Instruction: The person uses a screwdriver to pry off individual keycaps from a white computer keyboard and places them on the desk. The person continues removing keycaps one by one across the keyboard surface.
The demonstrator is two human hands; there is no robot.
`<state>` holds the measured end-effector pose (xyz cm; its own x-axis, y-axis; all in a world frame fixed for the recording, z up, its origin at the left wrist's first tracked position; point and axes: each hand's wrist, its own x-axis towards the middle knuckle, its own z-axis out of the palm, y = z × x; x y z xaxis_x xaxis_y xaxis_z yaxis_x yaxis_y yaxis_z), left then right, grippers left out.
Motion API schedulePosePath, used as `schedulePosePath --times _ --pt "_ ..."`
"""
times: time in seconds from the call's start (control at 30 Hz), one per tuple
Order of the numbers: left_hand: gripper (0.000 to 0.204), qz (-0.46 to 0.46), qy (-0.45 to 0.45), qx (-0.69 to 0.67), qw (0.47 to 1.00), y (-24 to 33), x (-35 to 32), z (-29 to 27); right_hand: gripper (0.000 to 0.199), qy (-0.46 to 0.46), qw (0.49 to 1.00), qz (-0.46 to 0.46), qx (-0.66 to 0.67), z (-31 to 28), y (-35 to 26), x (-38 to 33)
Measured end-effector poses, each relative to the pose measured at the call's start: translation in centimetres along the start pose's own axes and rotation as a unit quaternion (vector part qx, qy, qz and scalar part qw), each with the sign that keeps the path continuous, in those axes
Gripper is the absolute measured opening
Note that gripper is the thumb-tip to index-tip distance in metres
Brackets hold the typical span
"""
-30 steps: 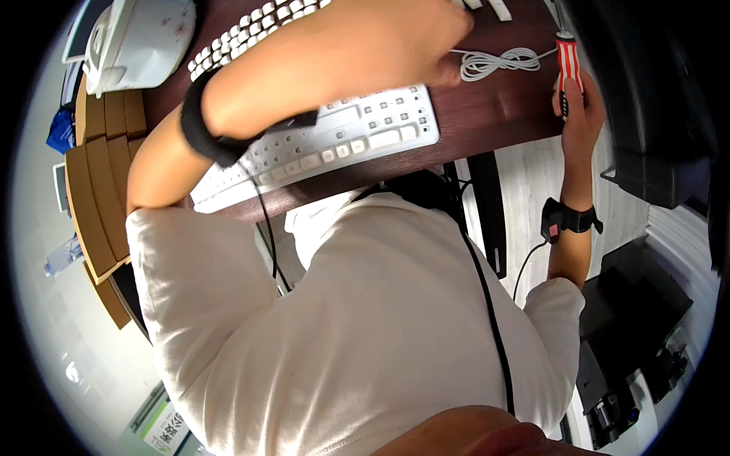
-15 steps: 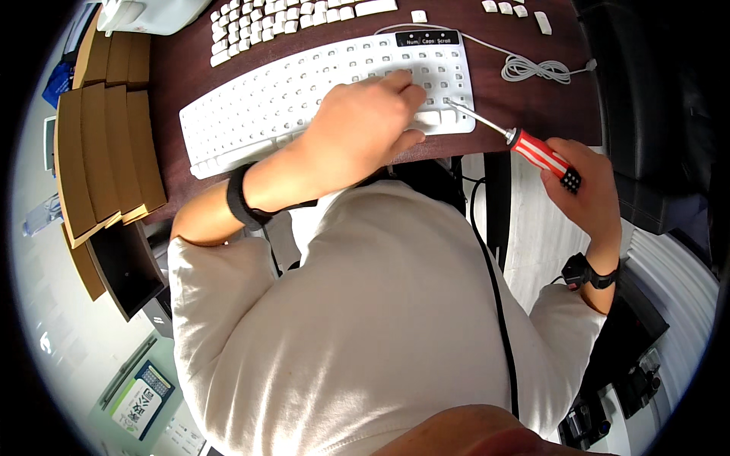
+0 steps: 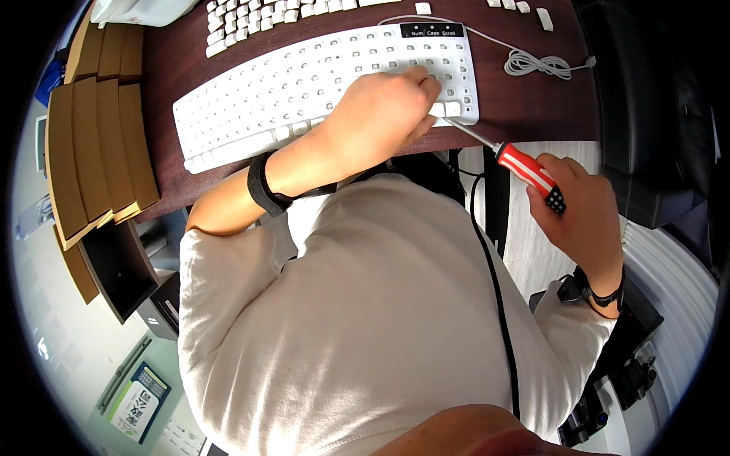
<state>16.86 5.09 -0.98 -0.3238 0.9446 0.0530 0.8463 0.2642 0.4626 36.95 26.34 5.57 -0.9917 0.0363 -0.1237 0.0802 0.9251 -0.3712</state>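
Observation:
A white keyboard [image 3: 251,90] lies on the dark table, most of its keycaps off and the key posts bare. Along its near edge some keycaps remain, with a white keycap [image 3: 452,109] at the right end. My right hand [image 3: 582,209] grips a screwdriver [image 3: 530,169] by its red, white and black handle. The metal shaft slants up-left, and its tip is at the near side of that keycap. Over the right part of the keyboard rests my left hand [image 3: 388,110], fingers curled and closed. Whatever its fingertips hold, if anything, is hidden.
Loose white keycaps [image 3: 262,15] lie at the far left of the table, with several more at the far right. A coiled white cable [image 3: 536,64] sits right of the keyboard. Brown cardboard pieces [image 3: 95,144] stand at the left. A black seat [image 3: 646,152] is on the right.
The screwdriver tip has moved from the bare posts toward me, to the near side of the end keycap. My left hand has shifted slightly right.

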Motion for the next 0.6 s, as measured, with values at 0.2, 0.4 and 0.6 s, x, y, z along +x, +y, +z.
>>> schedulePosePath --times 0.2,0.4,0.6 --pt "0.023 0.004 0.012 -0.030 0.999 -0.2 0.1 0.4 0.035 0.042 0.994 0.009 0.098 4.7 2.4 -1.5" --pt "0.023 0.015 0.016 -0.042 0.999 -0.5 -0.1 0.4 0.039 0.073 0.976 0.054 0.197 12.0 4.0 -2.6" --pt "0.023 0.029 0.026 -0.032 0.999 -0.4 0.0 0.3 0.041 0.106 0.966 0.063 0.228 15.1 4.5 -2.5"
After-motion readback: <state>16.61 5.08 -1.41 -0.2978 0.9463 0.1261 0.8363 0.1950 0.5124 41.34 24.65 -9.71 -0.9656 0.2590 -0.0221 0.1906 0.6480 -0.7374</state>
